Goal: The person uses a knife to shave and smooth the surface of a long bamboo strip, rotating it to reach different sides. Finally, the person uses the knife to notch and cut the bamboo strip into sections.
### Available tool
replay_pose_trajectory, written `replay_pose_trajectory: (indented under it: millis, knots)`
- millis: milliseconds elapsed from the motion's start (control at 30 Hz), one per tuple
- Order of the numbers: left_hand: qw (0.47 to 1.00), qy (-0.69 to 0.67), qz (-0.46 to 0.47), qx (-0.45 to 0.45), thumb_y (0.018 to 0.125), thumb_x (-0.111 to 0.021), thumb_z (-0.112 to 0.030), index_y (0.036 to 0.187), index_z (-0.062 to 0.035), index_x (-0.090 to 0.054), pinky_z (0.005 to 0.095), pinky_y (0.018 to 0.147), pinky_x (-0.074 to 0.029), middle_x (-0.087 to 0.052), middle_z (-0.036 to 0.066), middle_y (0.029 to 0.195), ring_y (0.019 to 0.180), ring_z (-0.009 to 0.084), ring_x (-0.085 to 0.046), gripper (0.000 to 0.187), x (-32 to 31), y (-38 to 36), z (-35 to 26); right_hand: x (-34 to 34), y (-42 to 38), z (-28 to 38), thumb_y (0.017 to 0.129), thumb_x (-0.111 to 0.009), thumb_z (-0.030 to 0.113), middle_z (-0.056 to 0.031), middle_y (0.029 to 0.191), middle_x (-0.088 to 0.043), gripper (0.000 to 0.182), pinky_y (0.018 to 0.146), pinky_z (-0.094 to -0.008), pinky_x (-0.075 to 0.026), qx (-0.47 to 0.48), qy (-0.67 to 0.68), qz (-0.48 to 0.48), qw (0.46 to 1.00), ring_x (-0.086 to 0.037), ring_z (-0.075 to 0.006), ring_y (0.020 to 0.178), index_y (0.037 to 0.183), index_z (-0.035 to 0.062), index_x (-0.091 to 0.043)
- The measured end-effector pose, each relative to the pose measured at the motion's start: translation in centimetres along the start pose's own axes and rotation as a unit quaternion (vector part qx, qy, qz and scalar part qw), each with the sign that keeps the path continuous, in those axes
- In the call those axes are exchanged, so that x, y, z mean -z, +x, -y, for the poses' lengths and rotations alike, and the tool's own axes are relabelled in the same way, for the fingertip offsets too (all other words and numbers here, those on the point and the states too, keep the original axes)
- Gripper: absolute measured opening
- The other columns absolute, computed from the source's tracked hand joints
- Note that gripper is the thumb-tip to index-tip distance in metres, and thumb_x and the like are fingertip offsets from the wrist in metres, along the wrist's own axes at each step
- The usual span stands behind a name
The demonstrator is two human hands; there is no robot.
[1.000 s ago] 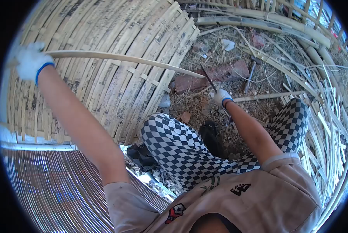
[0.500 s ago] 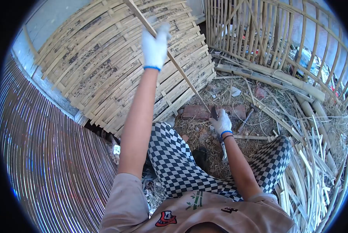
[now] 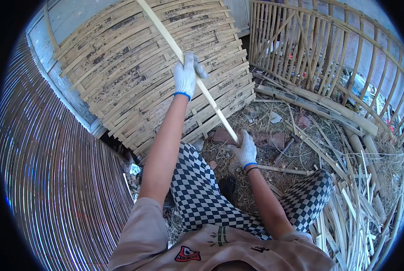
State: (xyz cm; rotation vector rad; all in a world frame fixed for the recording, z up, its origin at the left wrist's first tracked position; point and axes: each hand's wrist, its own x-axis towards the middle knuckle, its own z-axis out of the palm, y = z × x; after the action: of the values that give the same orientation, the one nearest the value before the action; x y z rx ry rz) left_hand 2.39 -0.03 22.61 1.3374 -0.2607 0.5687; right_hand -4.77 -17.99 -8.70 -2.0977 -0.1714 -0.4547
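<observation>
A long pale bamboo strip (image 3: 167, 36) runs slantwise from the top edge down toward the ground in front of me. My left hand (image 3: 187, 76), in a white knit glove with a blue cuff, is closed around its middle. At the strip's lower end is my right hand (image 3: 245, 151), gloved alike, with thumb and fingers on either side of the tip. The knife seen earlier in the right hand is not visible. Beneath the strip's end, a reddish brick (image 3: 272, 139) lies on straw-covered ground. To its right rests a hammer (image 3: 284, 150).
A large woven bamboo panel (image 3: 120, 67) leans behind the strip. Corrugated sheeting (image 3: 66, 176) curves along the left. A bamboo slat fence (image 3: 319, 49) and thick bamboo poles (image 3: 341, 108) stand and lie at right. Split bamboo pieces (image 3: 346, 221) pile beside my knee.
The strip has turned its pale face upward. My left hand has come slightly lower and right along the view; the knife has gone from sight, and my right hand is at the strip's end.
</observation>
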Motion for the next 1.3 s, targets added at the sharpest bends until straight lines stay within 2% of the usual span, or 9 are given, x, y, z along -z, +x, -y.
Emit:
replay_pose_trajectory:
  millis: [67,167,267,400,500,567,733,867,1300]
  knots:
    - [0.998,-0.058,-0.022,-0.031,0.106,-0.058,-0.037,0.105,0.0010,-0.060,0.0413,0.063,-0.061,-0.061,0.009,0.071,0.061,0.0226,-0.065,0.038,-0.9,1.8,0.1,0.8,0.2,0.5,0.091,-0.074,0.038,-0.0223,0.090,-0.070,0.039,0.078,-0.0477,-0.052,-0.036,0.071,0.085,0.993,-0.068,-0.0434,0.089,0.111,0.0057,-0.065]
    - [0.991,-0.110,-0.030,-0.074,0.104,-0.063,-0.033,0.109,-0.0002,-0.060,0.0387,0.069,-0.061,-0.064,0.008,0.079,0.069,0.0220,-0.067,0.033,-2.1,2.7,0.7,1.2,0.6,0.6,0.094,-0.071,0.036,-0.0234,0.081,-0.067,0.033,0.071,-0.0483,-0.050,-0.036,0.077,0.092,0.992,-0.067,-0.0451,0.083,0.100,0.0047,-0.064]
    - [0.993,-0.105,-0.006,-0.059,0.102,-0.068,-0.035,0.106,-0.0013,-0.061,0.0336,0.071,-0.060,-0.064,0.006,0.082,0.074,0.0186,-0.067,0.034,-3.6,1.2,0.4,1.2,1.0,0.8,0.094,-0.071,0.035,-0.0207,0.081,-0.069,0.030,0.070,-0.0498,-0.052,-0.039,0.051,-0.001,0.998,-0.069,-0.0441,0.081,0.106,0.0093,-0.062]
    - [0.992,-0.101,0.067,0.046,0.105,-0.061,-0.031,0.139,0.0015,-0.053,0.0426,0.081,-0.061,-0.067,0.013,0.098,0.090,0.0268,-0.069,0.047,-3.4,-0.9,0.8,3.0,0.8,3.4,0.095,-0.071,0.036,-0.0195,0.088,-0.072,0.037,0.072,-0.0506,-0.054,-0.032,0.084,-0.079,0.993,-0.071,-0.0429,0.084,0.117,0.0088,-0.057]
    - [0.974,-0.143,0.160,0.078,0.107,-0.058,-0.028,0.143,0.0049,-0.048,0.0442,0.086,-0.061,-0.067,0.014,0.098,0.094,0.0292,-0.069,0.050,-2.7,-1.9,1.0,3.5,0.8,5.1,0.100,-0.065,0.031,-0.0200,0.091,-0.070,0.032,0.074,-0.0495,-0.053,0.015,0.136,-0.114,0.984,-0.069,-0.0431,0.084,0.117,0.0054,-0.058]
    - [0.972,-0.164,0.148,0.078,0.109,-0.052,-0.023,0.137,0.0070,-0.052,0.0447,0.086,-0.061,-0.066,0.014,0.096,0.090,0.0284,-0.069,0.041,-3.1,-2.4,0.6,3.6,1.3,5.6,0.102,-0.062,0.027,-0.0201,0.090,-0.069,0.027,0.074,-0.0492,-0.053,0.044,0.162,-0.106,0.980,-0.068,-0.0441,0.083,0.116,0.0048,-0.059]
    - [0.986,-0.124,0.091,0.057,0.110,-0.048,-0.018,0.120,0.0069,-0.059,0.0437,0.083,-0.063,-0.066,0.013,0.091,0.083,0.0263,-0.068,0.029,-5.2,-3.5,0.1,4.7,1.6,6.5,0.106,-0.056,0.015,-0.0048,0.078,-0.060,0.014,0.063,-0.0294,-0.049,0.029,0.263,0.007,0.964,-0.057,-0.0094,0.068,0.110,0.0028,-0.062]
    - [0.977,-0.141,0.152,0.044,0.109,-0.052,-0.019,0.118,0.0035,-0.059,0.0414,0.082,-0.058,-0.064,0.012,0.093,0.084,0.0244,-0.065,0.025,-5.3,-3.0,1.2,3.9,1.9,5.5,0.107,-0.057,0.018,0.0022,0.080,-0.059,0.015,0.066,-0.0266,-0.048,-0.022,0.426,0.071,0.902,-0.057,-0.0081,0.071,0.107,0.0041,-0.063]
    - [0.988,-0.035,0.147,0.017,0.104,-0.065,-0.034,0.114,0.0007,-0.061,0.0347,0.072,-0.052,-0.054,0.002,0.079,0.072,0.0140,-0.055,0.036,-8.1,-3.1,1.0,6.0,2.2,5.0,0.108,-0.055,0.033,0.0036,0.081,-0.059,0.031,0.064,-0.0241,-0.046,-0.094,0.534,0.168,0.823,-0.053,-0.0067,0.068,0.112,0.0053,-0.067]
